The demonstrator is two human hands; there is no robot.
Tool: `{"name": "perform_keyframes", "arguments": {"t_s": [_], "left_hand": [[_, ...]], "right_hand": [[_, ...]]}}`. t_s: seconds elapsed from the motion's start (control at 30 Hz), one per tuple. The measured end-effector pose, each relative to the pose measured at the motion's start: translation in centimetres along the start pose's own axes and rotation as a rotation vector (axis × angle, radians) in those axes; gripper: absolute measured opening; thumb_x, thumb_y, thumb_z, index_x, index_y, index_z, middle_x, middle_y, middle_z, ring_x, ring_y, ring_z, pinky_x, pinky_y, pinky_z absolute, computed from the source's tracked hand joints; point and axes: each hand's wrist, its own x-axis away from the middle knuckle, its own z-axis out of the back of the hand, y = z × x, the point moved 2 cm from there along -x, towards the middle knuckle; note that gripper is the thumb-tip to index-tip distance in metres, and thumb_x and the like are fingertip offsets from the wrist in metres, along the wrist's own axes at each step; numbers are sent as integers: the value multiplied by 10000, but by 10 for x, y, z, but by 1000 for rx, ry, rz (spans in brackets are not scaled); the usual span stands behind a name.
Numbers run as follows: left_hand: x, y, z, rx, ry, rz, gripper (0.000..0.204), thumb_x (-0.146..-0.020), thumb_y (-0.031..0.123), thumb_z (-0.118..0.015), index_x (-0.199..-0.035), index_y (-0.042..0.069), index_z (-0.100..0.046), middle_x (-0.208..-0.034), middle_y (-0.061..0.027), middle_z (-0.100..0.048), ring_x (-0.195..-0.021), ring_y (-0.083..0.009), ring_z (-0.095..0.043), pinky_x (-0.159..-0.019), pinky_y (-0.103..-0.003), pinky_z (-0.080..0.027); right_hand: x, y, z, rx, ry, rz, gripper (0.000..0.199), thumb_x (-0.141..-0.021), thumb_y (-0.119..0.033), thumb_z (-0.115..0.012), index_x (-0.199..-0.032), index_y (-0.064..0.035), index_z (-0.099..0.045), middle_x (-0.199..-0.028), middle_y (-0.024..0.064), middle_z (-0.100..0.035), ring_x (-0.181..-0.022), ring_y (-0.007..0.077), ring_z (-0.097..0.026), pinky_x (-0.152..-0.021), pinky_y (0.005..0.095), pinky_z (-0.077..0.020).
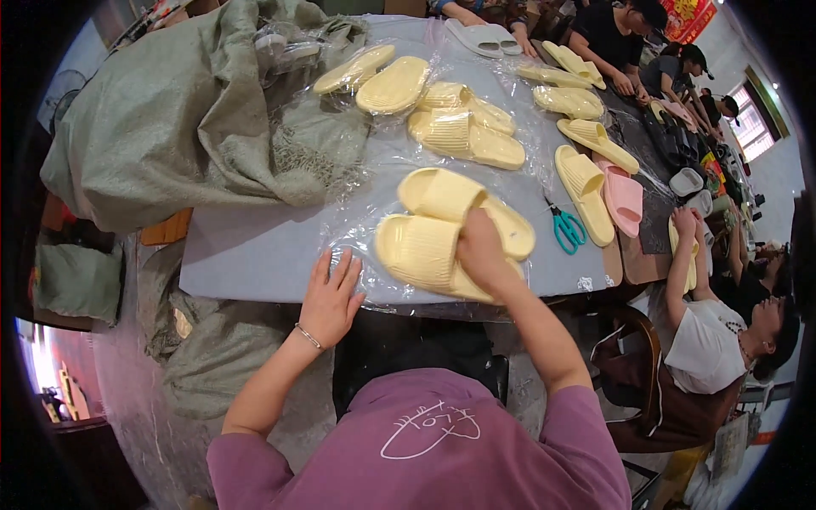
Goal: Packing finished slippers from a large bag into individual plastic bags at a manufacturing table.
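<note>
A pair of pale yellow slide slippers [425,246] with ribbed straps lies before me on a clear plastic bag [353,221] spread over the table. My right hand [482,251] is closed at the strap openings, gripping the pair where the two slippers meet; its fingertips are hidden. At the table's front edge, my left hand [333,293] rests with fingers spread on the bag's near left part, apart from the slippers. Just beyond this pair sits another yellow pair [467,136] in clear plastic.
Teal-handled scissors [568,229] lie right of the slippers. Farther right are single yellow slippers [584,191] and a pink slipper [623,200]. A grey-green woven sack [195,127] covers the table's left side. Co-workers sit along the right, one in a white shirt [705,344].
</note>
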Motion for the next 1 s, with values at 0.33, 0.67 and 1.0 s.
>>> {"name": "perform_keyframes", "arguments": {"t_s": [0.33, 0.67, 1.0], "left_hand": [[-139, -20, 5, -187, 178, -204, 542, -890, 290, -504, -1333, 7, -376, -1388, -164, -384, -1311, -313, -318, -1109, -446, -176], [-168, -59, -55, -230, 3, 87, 692, -898, 438, -437, -1401, -6, -266, -1473, -178, -246, -1361, -358, -201, -1126, -474, -81], [-136, -68, -5, -224, -77, 101, 677, -847, 316, -548, -1374, -30, -301, -1430, -209, -307, -1351, -339, -241, -1121, -496, -107]], "right_hand": [[0, 54, 22, 44, 73, 127, 158, -714, -11, -525, -862, 9, -475, -878, 227, -514, -862, 411, -459, -745, 483, -374], [-1, 14, 61, -111, 203, 132, 203, -671, 16, -518, -874, 21, -521, -888, 224, -523, -860, 421, -483, -765, 480, -405], [-18, 17, -17, -52, -53, 116, 171, -711, -65, -559, -859, 17, -534, -902, 205, -535, -906, 370, -491, -782, 449, -406]]}}
